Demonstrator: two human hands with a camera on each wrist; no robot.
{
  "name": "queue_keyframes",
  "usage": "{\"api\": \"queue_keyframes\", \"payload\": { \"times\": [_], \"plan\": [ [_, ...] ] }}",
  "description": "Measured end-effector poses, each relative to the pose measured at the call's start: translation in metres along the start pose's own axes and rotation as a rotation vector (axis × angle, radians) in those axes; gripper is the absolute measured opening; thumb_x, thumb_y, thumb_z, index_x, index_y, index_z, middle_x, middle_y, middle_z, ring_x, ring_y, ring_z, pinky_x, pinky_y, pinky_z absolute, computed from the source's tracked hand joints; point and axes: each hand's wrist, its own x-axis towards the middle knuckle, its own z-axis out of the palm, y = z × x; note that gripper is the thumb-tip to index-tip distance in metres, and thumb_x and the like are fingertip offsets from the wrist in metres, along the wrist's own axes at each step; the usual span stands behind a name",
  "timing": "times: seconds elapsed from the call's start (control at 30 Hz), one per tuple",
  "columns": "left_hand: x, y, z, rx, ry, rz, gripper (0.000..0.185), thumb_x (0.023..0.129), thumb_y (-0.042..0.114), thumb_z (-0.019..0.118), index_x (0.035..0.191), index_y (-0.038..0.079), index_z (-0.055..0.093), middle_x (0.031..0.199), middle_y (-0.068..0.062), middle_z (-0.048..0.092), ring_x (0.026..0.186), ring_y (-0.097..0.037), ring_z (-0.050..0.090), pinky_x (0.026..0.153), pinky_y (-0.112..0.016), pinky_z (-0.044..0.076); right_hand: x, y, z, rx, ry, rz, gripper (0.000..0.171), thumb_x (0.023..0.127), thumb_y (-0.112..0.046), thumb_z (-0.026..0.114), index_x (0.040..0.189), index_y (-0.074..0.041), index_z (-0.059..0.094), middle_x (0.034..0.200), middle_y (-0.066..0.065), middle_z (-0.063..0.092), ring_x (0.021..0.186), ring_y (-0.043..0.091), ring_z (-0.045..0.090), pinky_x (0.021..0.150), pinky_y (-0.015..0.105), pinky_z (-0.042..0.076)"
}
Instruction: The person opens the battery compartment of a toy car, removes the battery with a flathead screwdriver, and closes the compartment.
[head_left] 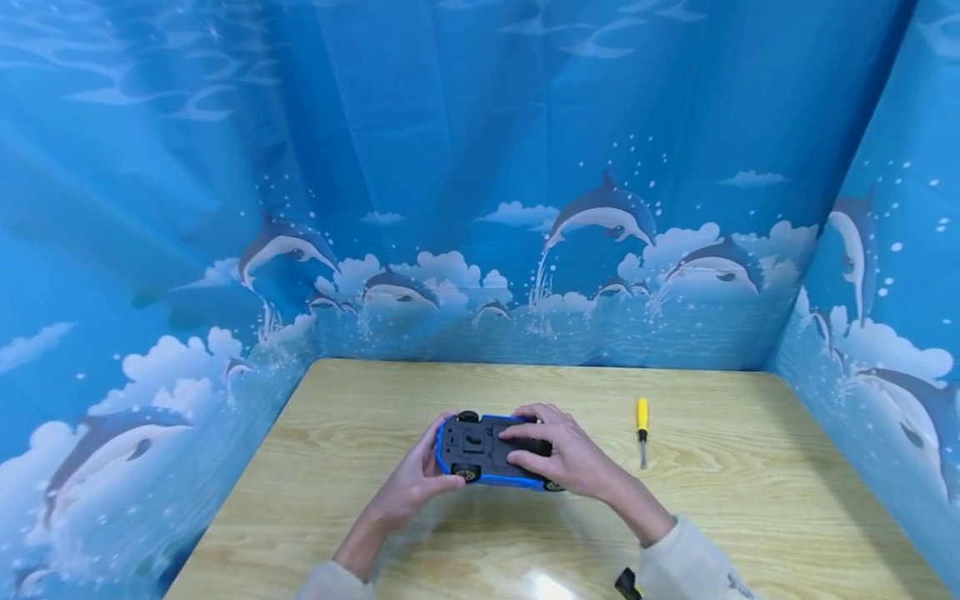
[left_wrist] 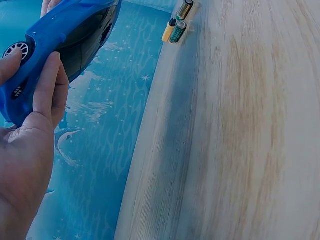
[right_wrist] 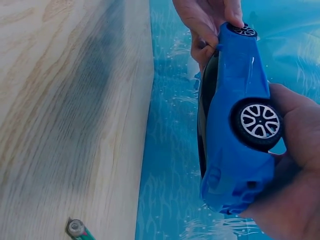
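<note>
A blue toy car (head_left: 480, 450) is held upside down just above the wooden table (head_left: 750, 500), its black underside facing up. My left hand (head_left: 427, 468) grips the car's left end. My right hand (head_left: 547, 450) holds the right end, fingers curled over the black underside. In the left wrist view my left hand (left_wrist: 35, 115) wraps the blue body (left_wrist: 65, 40). The right wrist view has my right hand (right_wrist: 295, 165) cupping the car (right_wrist: 235, 125) beside a wheel (right_wrist: 259, 121), with the left hand (right_wrist: 205, 22) at the far end.
A yellow-handled screwdriver (head_left: 642, 427) lies on the table right of the hands. Loose batteries (left_wrist: 179, 22) lie on the wood; one battery (right_wrist: 77, 229) appears in the right wrist view. A blue dolphin-print curtain (head_left: 480, 208) walls the table on three sides.
</note>
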Motion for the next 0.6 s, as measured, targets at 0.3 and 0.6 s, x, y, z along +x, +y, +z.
{"api": "queue_keyframes", "payload": {
  "times": [0.3, 0.6],
  "plan": [
    [-0.0006, -0.0032, -0.0020, 0.000, 0.003, 0.013, 0.103, 0.086, -0.010, 0.066, 0.163, -0.003, -0.002, 0.166, -0.033, 0.008, 0.140, -0.024, 0.047, 0.112, -0.037, 0.047, 0.0012, -0.0025, -0.0010, 0.006, 0.000, 0.012, 0.028, 0.097, -0.033, 0.073, 0.124, -0.025, 0.076, 0.140, 0.011, 0.059, 0.131, 0.033, 0.052, 0.104, 0.065, 0.043],
    [-0.0022, 0.0035, 0.0002, -0.003, 0.004, -0.031, 0.102, 0.088, -0.009, 0.066, 0.165, 0.005, 0.002, 0.168, -0.028, 0.013, 0.141, -0.028, 0.047, 0.112, -0.039, 0.047, -0.0023, -0.0019, -0.0027, 0.007, 0.020, 0.018, 0.032, 0.097, -0.035, 0.073, 0.128, -0.026, 0.074, 0.143, 0.007, 0.057, 0.133, 0.033, 0.050, 0.107, 0.065, 0.041]
  ]
}}
